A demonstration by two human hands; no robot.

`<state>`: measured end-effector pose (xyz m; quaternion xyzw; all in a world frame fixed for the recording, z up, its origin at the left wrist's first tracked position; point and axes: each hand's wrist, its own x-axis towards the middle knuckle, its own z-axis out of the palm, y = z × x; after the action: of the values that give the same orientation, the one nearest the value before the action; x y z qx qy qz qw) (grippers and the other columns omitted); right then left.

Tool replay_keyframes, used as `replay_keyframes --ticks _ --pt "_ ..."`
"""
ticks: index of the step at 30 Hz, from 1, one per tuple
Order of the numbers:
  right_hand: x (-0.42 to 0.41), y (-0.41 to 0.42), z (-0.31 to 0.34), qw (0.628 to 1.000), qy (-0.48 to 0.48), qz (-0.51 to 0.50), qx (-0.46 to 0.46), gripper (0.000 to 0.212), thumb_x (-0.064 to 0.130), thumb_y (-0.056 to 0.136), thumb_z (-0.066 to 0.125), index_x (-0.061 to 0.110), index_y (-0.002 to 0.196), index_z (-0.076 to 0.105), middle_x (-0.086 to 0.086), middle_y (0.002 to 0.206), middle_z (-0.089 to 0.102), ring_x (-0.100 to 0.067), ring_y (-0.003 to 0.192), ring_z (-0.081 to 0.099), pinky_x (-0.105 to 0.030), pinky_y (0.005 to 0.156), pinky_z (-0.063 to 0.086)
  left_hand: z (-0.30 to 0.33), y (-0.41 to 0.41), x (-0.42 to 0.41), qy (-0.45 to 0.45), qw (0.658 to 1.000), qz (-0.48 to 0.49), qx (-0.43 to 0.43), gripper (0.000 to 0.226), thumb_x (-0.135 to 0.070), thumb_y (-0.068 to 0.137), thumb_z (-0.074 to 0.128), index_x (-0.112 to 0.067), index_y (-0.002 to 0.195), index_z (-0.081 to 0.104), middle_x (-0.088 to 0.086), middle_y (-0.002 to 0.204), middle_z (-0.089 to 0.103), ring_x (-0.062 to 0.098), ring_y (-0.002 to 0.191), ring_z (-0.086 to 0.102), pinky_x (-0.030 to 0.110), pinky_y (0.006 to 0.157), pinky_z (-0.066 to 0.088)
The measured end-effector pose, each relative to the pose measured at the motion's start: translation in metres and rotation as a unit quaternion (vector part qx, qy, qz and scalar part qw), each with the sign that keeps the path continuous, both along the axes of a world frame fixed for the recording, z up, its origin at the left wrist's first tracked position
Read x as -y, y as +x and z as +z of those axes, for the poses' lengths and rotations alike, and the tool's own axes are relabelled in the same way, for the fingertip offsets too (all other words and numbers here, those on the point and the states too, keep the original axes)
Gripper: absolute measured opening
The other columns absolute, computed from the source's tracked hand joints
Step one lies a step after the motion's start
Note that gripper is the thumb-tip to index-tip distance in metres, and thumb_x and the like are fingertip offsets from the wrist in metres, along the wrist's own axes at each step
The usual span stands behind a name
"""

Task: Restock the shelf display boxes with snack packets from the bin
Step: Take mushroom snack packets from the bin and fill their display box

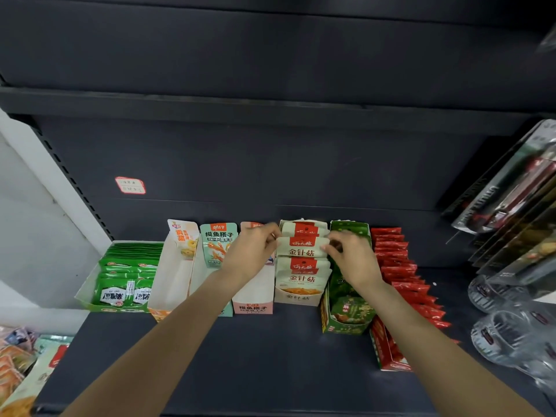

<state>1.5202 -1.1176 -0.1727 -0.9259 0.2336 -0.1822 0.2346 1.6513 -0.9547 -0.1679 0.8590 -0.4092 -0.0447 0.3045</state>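
Note:
A row of display boxes stands on the dark shelf point(270, 356). The cream box point(298, 297) in the middle holds several white-and-red mushroom snack packets point(302, 246) standing upright. My left hand point(255, 251) pinches the left edge of one of these packets, and my right hand point(352, 257) pinches its right edge. To the left stand a pink box point(254, 307), a teal box with one packet point(218, 245), an orange box with one yellow packet point(183, 239), and a green box point(120, 275) full of packets. To the right are a green box point(346, 314) and a red box point(394, 353).
Loose snack packets lie in a bin point(21, 365) at the lower left. Hanging dark packages point(511, 200) and clear plastic bags point(511, 320) crowd the right side. An upper shelf edge point(270, 100) runs overhead. A red-edged label point(130, 185) sticks to the back panel.

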Motion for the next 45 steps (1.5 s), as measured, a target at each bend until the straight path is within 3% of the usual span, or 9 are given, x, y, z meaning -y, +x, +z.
replay_keyframes --ticks 5,13,21,24,29,38,45 --pt "0.001 -0.002 0.006 0.998 0.005 -0.004 0.060 0.010 0.017 0.088 0.065 0.016 0.096 0.070 0.001 0.097 0.068 -0.012 0.085 0.063 -0.030 0.074 0.055 0.002 -0.001 0.002 -0.038 0.998 0.003 0.051 0.011 -0.021 0.093 0.057 -0.020 0.103 0.062 -0.004 0.101 0.068 0.015 0.093 0.061 0.037 0.076 0.056" --pt "0.001 0.005 0.006 1.000 -0.012 -0.023 -0.017 0.012 0.024 0.090 0.061 0.021 0.099 0.068 0.002 0.099 0.069 -0.014 0.087 0.064 -0.030 0.065 0.054 0.006 -0.007 0.010 0.036 0.996 0.050 0.064 0.015 -0.021 0.096 0.050 -0.019 0.108 0.060 0.000 0.108 0.066 0.018 0.092 0.062 0.035 0.079 0.056" --pt "-0.026 -0.007 0.028 0.997 0.018 0.049 0.057 0.027 0.019 0.090 0.060 0.018 0.117 0.062 0.001 0.117 0.056 -0.011 0.106 0.057 -0.021 0.086 0.049 0.024 -0.031 -0.015 -0.006 0.992 0.120 0.043 0.023 -0.027 0.093 0.056 -0.020 0.114 0.055 -0.001 0.113 0.064 0.015 0.097 0.061 0.029 0.079 0.052" --pt "-0.054 -0.004 0.031 0.993 0.042 0.095 0.053 0.025 0.018 0.091 0.058 0.021 0.115 0.063 0.003 0.118 0.057 -0.010 0.102 0.059 -0.029 0.088 0.052 0.026 -0.043 -0.042 0.020 0.989 0.124 0.077 0.026 -0.033 0.096 0.049 -0.022 0.119 0.053 -0.003 0.113 0.063 0.015 0.096 0.061 0.027 0.074 0.049" --pt "-0.118 0.008 0.017 0.989 0.054 0.141 0.007 0.023 0.023 0.094 0.053 0.021 0.115 0.062 0.002 0.115 0.059 -0.016 0.098 0.059 -0.034 0.085 0.050 0.007 -0.052 -0.117 0.042 0.988 0.143 0.035 0.028 -0.038 0.095 0.047 -0.022 0.117 0.055 -0.004 0.105 0.062 0.017 0.093 0.061 0.033 0.073 0.049" --pt "-0.300 0.043 -0.037 0.966 0.062 0.199 -0.155 0.039 0.036 0.094 0.051 0.019 0.129 0.050 -0.003 0.127 0.050 -0.023 0.119 0.048 -0.037 0.093 0.044 -0.068 -0.016 -0.344 0.095 0.969 0.199 -0.115 0.029 -0.033 0.091 0.057 -0.016 0.114 0.058 0.005 0.102 0.064 0.026 0.096 0.060 0.037 0.086 0.048" --pt "-0.421 0.082 -0.064 0.950 0.107 0.207 -0.209 0.041 0.037 0.093 0.054 0.019 0.130 0.050 -0.004 0.123 0.051 -0.023 0.111 0.054 -0.040 0.090 0.047 -0.101 0.019 -0.478 0.128 0.959 0.210 -0.144 0.028 -0.033 0.094 0.052 -0.016 0.116 0.057 0.004 0.107 0.066 0.023 0.096 0.061 0.036 0.080 0.051"
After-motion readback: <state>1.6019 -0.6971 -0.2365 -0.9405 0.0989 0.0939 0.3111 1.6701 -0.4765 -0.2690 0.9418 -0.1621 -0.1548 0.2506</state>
